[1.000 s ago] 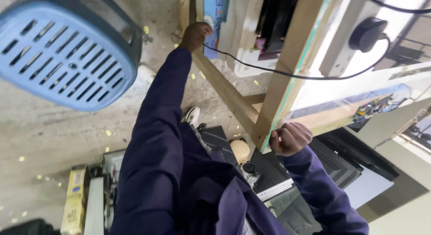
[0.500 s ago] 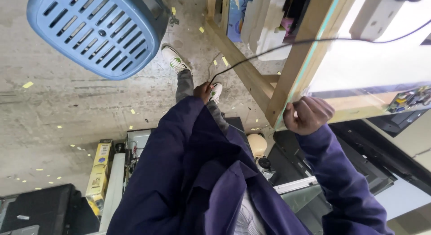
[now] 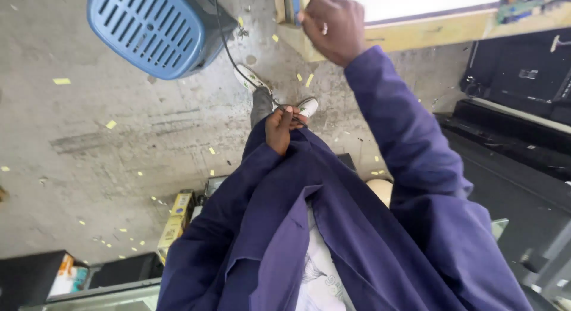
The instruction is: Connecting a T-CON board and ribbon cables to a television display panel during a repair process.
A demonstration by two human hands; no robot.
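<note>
Left hand (image 3: 279, 128) fingers (image 3: 288, 113) pinched on black cable (image 3: 225, 46)

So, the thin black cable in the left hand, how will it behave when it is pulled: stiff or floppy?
Probably floppy: the black cable curves loosely from the top edge, past the blue plastic stool, down to the left hand. It looks thin, so likely light. It may slip a little, since the fingers seem only pinched around it.

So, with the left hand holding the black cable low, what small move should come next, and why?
Probably draw the black cable gently down with the left hand. It runs up past the blue stool, and the right hand is fisted at the wooden frame above.
</note>
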